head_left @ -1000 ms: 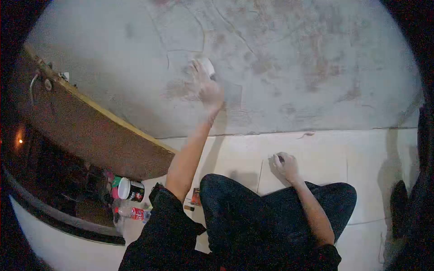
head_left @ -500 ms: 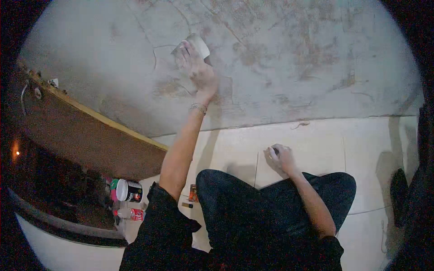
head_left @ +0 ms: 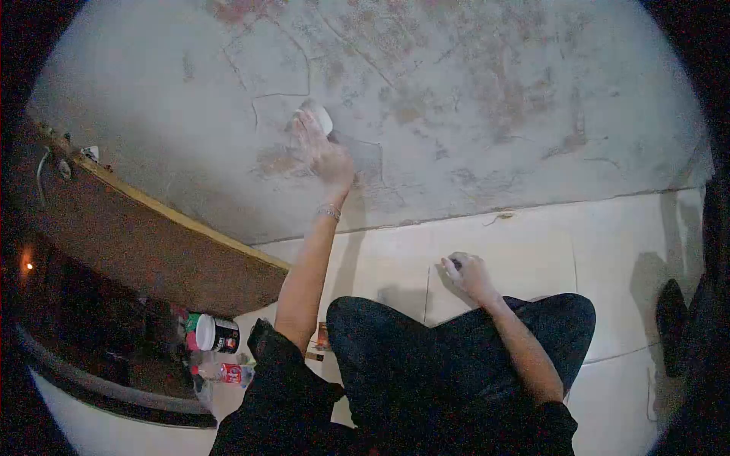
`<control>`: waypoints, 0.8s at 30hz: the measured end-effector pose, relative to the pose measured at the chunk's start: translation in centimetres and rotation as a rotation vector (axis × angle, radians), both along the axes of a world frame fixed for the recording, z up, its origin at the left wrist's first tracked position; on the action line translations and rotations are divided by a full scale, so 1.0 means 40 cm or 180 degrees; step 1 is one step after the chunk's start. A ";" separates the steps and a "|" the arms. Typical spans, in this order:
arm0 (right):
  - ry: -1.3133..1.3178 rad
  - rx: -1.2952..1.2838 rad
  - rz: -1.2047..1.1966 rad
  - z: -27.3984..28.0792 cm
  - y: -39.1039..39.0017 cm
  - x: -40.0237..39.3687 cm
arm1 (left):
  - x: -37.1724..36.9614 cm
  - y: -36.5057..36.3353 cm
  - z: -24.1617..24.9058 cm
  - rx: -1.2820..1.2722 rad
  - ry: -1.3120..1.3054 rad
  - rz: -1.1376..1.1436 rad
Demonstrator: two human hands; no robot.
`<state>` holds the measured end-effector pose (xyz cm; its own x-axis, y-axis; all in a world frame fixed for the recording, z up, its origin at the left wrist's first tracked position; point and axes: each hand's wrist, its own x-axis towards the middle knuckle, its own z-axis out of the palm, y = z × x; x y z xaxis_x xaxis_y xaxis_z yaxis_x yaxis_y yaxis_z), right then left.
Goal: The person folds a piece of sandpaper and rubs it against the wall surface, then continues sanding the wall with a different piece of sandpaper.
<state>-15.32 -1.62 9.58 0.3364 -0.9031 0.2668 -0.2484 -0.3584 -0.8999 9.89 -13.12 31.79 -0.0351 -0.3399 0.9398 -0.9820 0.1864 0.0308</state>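
Left hand (head_left: 325,158) lays straightened fingers over a thin, pale, flat piece (head_left: 325,120) against the patchy grey wall (head_left: 471,99); its grip is unclear.
It looks light and bendy, best held across its back; the right hand (head_left: 475,281) curls around a small dark object (head_left: 455,264).

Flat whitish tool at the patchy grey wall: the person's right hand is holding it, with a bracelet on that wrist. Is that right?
Not quite: the head view shows the left hand holding the flat whitish tool at the patchy grey wall. The bracelet is on that wrist, as you say.
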 end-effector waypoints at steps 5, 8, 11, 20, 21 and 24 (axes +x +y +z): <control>0.0109 -0.0257 -0.0121 -0.006 0.001 0.002 | 0.053 -0.002 -0.164 0.0375 -0.0085 0.0333; 0.0109 -0.0183 -0.0047 0.010 0.000 -0.003 | 0.030 0.046 -0.192 0.0664 -0.0087 -0.0146; 0.0014 -0.0045 0.0110 0.009 -0.002 -0.007 | 0.032 0.033 -0.156 0.0438 0.0008 0.0005; 0.0330 0.0095 0.0105 0.004 -0.003 -0.003 | 0.030 0.029 -0.067 0.0185 -0.0178 0.0176; 0.0312 -0.0015 0.0100 0.004 -0.006 -0.008 | 0.027 0.037 -0.087 0.0280 -0.0226 0.0116; 0.0230 -0.0198 0.0090 -0.002 -0.009 -0.008 | 0.043 0.066 -0.118 0.0435 -0.0435 -0.0055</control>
<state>-15.64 -1.98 9.49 0.3820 -0.8754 0.2962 -0.3010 -0.4209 -0.8557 11.62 -10.50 27.06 -0.1661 -0.4622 0.8711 -0.9754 0.2066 -0.0764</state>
